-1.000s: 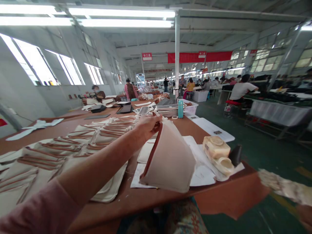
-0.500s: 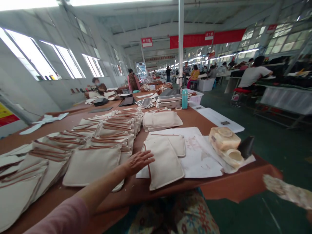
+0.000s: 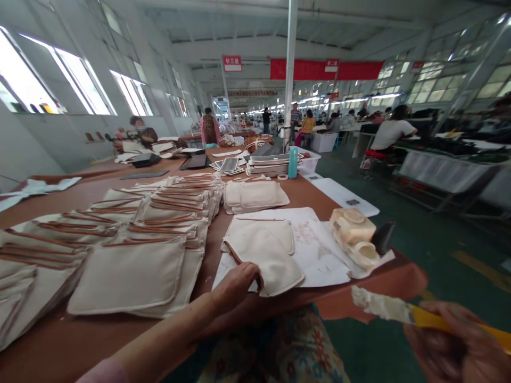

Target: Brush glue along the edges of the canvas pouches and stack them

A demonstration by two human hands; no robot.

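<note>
A broad worktop covered in brown sheet carries most of the things. On its left side lie long overlapping rows of cream fabric pieces with brown edging. To the right of them, at the near edge, a white paper sheet is spread. Upon it is one cream rounded fabric panel with brown edge, which partly covers another cream panel; its near left edge is lifted and bent. The left hand has this edge pinched between its closed fingers. On the paper's right side stands a yellowish plastic container. Beyond the right near corner, the right hand keeps its fingers wrapped around a yellow-handled tool with whitish crusted end, which points left, apart from the panel.
</note>
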